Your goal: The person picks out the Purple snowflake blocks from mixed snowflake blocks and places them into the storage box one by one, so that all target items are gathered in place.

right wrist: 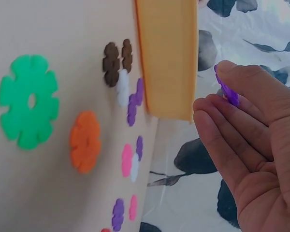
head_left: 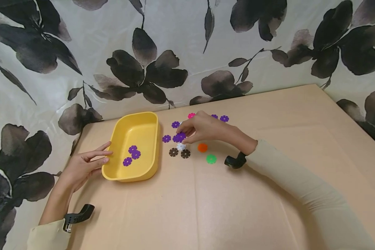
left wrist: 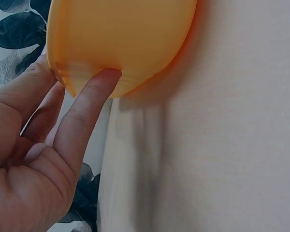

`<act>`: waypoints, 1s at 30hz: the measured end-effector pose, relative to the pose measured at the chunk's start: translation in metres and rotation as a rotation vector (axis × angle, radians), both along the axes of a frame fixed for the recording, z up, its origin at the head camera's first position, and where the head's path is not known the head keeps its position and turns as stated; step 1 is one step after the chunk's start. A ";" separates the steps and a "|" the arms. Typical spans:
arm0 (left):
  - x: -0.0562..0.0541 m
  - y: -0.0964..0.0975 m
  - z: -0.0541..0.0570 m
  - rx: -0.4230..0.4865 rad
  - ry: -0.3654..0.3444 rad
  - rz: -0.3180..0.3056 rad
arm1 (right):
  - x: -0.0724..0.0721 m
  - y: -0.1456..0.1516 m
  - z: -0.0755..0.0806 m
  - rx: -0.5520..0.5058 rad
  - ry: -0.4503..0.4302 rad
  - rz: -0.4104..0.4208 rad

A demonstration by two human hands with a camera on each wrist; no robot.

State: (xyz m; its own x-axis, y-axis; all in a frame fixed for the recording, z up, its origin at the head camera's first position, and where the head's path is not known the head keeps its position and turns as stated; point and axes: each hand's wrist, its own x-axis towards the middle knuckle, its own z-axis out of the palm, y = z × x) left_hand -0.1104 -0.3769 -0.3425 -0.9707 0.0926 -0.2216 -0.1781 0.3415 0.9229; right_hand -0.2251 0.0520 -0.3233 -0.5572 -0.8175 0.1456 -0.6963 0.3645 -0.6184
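My right hand (head_left: pixel 207 127) pinches a purple flower-shaped plastic disc (right wrist: pixel 227 91) between thumb and fingers. In the head view it hovers over a group of similar discs, just right of a yellow tray (head_left: pixel 143 126). The tray's left edge is gripped by my left hand (head_left: pixel 82 166), with the thumb (left wrist: pixel 99 89) against the outer wall. Inside the tray lie 3 purple discs (head_left: pixel 135 154). Below the right fingers are a white disc (head_left: pixel 181 147) and two dark brown discs (head_left: pixel 185 153). My right hand partly hides other discs behind it.
An orange disc (head_left: pixel 202 148) and a green disc (head_left: pixel 211 159) lie under the right forearm side. More purple discs (head_left: pixel 224 118) and a pink disc (head_left: pixel 191 115) lie farther back. Floral cloth (head_left: pixel 172 21) borders the table (head_left: pixel 175 208) behind and on the left.
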 end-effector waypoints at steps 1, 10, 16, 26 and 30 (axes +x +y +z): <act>0.000 0.000 0.000 0.000 0.001 0.002 | 0.001 -0.001 0.001 -0.004 -0.002 0.001; 0.000 -0.001 -0.001 0.049 0.006 -0.002 | 0.004 -0.011 0.008 -0.034 0.030 0.034; 0.000 -0.002 -0.002 0.049 0.006 -0.004 | 0.004 -0.017 0.010 -0.053 0.052 0.046; 0.002 -0.002 -0.003 0.079 -0.004 0.003 | 0.004 -0.029 0.009 -0.099 0.031 0.071; 0.000 -0.002 -0.004 0.062 -0.001 0.005 | 0.004 -0.033 0.010 -0.117 0.030 0.086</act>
State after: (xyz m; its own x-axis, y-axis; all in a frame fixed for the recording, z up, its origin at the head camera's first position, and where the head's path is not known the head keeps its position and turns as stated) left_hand -0.1099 -0.3792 -0.3463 -0.9711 0.1014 -0.2161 -0.1802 0.2824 0.9422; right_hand -0.2208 0.0185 -0.3134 -0.4798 -0.8386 0.2580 -0.7405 0.2292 -0.6318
